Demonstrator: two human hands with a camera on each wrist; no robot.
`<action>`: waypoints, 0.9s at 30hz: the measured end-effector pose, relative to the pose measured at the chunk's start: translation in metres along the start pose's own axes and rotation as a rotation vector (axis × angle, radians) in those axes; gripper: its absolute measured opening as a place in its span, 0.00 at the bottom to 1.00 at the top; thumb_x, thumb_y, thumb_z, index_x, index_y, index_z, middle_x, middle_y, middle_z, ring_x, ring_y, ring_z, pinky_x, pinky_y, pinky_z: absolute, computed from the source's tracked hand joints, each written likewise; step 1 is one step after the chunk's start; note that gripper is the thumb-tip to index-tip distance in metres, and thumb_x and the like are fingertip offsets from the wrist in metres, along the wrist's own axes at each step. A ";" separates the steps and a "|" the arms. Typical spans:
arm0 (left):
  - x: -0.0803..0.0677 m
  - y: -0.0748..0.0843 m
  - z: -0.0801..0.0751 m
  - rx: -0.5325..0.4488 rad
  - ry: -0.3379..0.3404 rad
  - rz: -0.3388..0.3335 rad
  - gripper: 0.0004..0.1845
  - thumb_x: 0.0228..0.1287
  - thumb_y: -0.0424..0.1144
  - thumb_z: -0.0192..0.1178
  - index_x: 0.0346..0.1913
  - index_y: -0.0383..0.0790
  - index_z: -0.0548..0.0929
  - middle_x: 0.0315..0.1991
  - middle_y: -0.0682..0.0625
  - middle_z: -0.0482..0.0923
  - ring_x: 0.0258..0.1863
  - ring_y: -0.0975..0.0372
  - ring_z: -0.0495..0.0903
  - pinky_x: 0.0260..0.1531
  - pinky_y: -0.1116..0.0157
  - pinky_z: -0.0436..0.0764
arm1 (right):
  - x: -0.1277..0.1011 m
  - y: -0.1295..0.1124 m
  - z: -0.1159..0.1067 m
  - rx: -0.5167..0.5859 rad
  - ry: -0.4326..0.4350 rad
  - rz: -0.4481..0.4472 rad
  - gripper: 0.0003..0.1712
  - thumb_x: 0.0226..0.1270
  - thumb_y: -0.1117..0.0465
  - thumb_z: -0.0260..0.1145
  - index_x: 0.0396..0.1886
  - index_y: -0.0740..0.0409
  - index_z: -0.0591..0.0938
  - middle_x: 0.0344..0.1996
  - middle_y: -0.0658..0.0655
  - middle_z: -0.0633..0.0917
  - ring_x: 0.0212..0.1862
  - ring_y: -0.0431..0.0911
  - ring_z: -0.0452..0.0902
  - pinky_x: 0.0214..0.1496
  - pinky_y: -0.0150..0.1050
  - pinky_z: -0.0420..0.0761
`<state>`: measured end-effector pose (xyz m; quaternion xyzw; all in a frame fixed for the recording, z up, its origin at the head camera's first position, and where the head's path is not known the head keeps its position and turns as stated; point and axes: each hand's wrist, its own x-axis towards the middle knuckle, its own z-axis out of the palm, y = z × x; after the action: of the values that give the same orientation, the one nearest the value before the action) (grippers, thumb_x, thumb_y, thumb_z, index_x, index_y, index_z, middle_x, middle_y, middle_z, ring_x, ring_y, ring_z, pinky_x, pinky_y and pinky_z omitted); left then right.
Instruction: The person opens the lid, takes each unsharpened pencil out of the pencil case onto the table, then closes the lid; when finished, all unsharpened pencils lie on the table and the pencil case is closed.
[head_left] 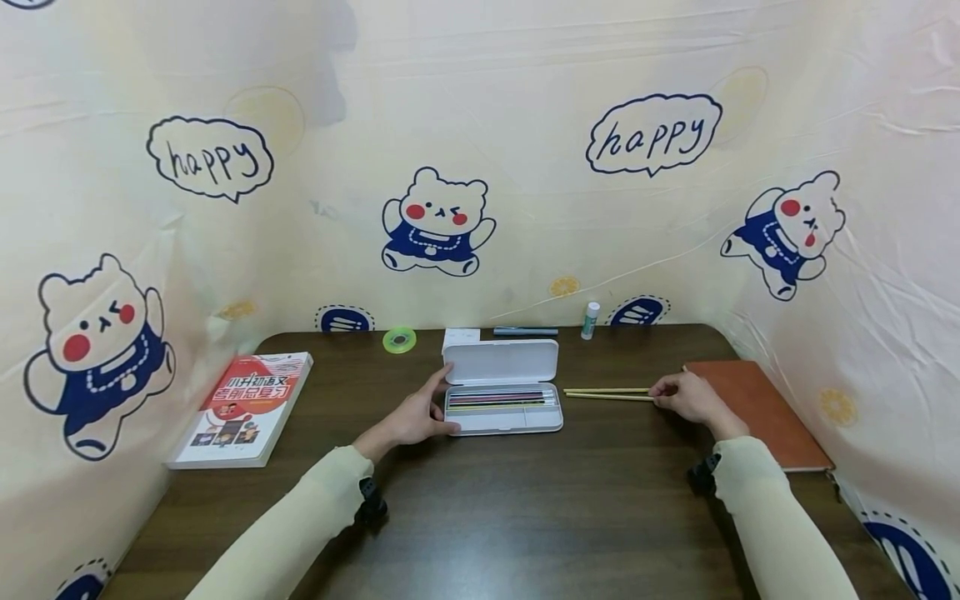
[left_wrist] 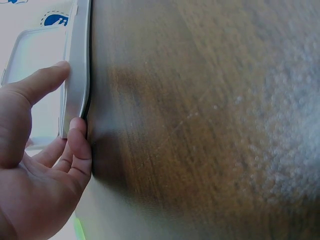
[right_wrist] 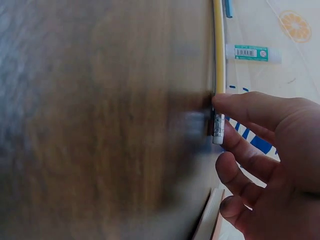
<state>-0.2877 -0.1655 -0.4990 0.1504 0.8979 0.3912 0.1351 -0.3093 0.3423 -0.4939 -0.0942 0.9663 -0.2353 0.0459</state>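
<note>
An open white pencil case (head_left: 502,418) lies at the middle of the dark wooden table (head_left: 525,508), its lid (head_left: 501,361) folded back and several coloured pencils in its tray. My left hand (head_left: 438,404) holds the case's left end, thumb by the hinge and fingers at the front corner. In the left wrist view the left hand (left_wrist: 70,97) has its thumb on the case's rim (left_wrist: 80,60). Two yellow pencils (head_left: 607,393) lie right of the case. My right hand (head_left: 658,393) pinches their right end. The right wrist view shows the fingertips (right_wrist: 227,105) on a pencil (right_wrist: 218,50) at its eraser ferrule.
An orange notebook (head_left: 757,408) lies right of my right hand. A red and white book (head_left: 243,404) sits at the left. Along the back edge are a green tape roll (head_left: 399,339), a small white box (head_left: 461,335), a dark pen (head_left: 525,331) and a glue stick (head_left: 591,320). Printed cloth walls enclose the table.
</note>
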 end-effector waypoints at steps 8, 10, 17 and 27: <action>-0.001 0.000 -0.001 -0.005 0.004 0.008 0.59 0.56 0.42 0.75 0.81 0.56 0.42 0.71 0.39 0.67 0.32 0.62 0.77 0.34 0.66 0.77 | 0.002 0.000 0.003 0.009 0.005 0.030 0.05 0.63 0.66 0.70 0.38 0.57 0.88 0.35 0.58 0.88 0.40 0.52 0.79 0.62 0.63 0.69; -0.001 0.000 -0.001 -0.006 0.005 0.011 0.60 0.56 0.42 0.75 0.81 0.56 0.42 0.71 0.39 0.67 0.32 0.62 0.77 0.34 0.66 0.77 | 0.002 0.000 0.004 0.010 0.006 0.040 0.05 0.63 0.65 0.70 0.38 0.57 0.88 0.36 0.58 0.88 0.40 0.51 0.78 0.58 0.60 0.73; -0.001 0.000 -0.001 0.010 0.001 -0.002 0.60 0.56 0.42 0.75 0.81 0.57 0.41 0.71 0.40 0.67 0.33 0.62 0.77 0.34 0.67 0.77 | 0.002 -0.013 0.001 0.010 0.021 0.013 0.07 0.66 0.61 0.69 0.42 0.56 0.87 0.39 0.58 0.87 0.40 0.49 0.77 0.47 0.50 0.77; 0.000 -0.002 -0.001 -0.002 0.001 0.011 0.60 0.56 0.42 0.75 0.81 0.57 0.42 0.71 0.39 0.67 0.33 0.62 0.77 0.34 0.66 0.77 | 0.009 -0.056 0.004 0.090 0.019 -0.063 0.11 0.68 0.58 0.68 0.46 0.57 0.86 0.39 0.56 0.87 0.39 0.47 0.78 0.41 0.40 0.78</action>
<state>-0.2884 -0.1668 -0.4998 0.1549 0.8968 0.3927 0.1326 -0.3090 0.2901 -0.4722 -0.1200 0.9517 -0.2806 0.0336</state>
